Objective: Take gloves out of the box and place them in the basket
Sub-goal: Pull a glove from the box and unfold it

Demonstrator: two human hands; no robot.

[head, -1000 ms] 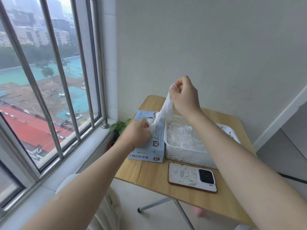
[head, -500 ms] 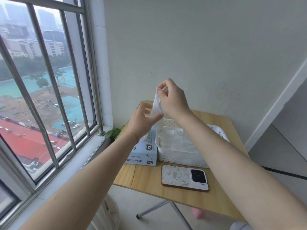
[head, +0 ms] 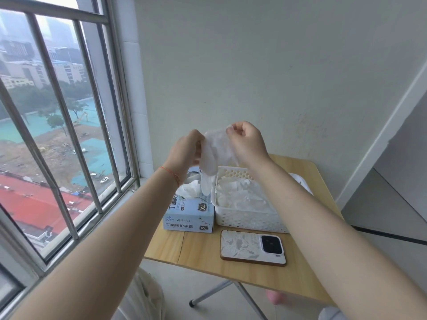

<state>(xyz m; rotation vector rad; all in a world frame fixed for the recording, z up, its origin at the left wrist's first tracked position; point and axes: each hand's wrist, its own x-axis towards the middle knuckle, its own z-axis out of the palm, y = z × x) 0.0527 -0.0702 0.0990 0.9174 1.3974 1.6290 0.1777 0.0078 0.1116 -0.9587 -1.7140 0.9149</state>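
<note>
A translucent white glove (head: 213, 155) hangs in the air between both hands, above the gap between box and basket. My right hand (head: 248, 142) pinches its upper edge; my left hand (head: 186, 152) grips its left side. Below, the light blue glove box (head: 189, 215) marked XL lies on the wooden table (head: 201, 250), with another crumpled glove (head: 190, 189) sticking out of its opening. To the right of the box stands the white perforated basket (head: 245, 219), holding several white gloves (head: 240, 195).
A phone (head: 251, 248) in a pale patterned case lies face down in front of the basket. The table stands in a corner: barred window (head: 69, 135) at the left, wall behind. Its folding metal leg (head: 212, 294) shows underneath. A white bag (head: 143, 299) hangs at the near left.
My right hand pulled the glove up clear of the box. My left hand left the box top, rose, and took hold of the glove's left side. The view tilted.
</note>
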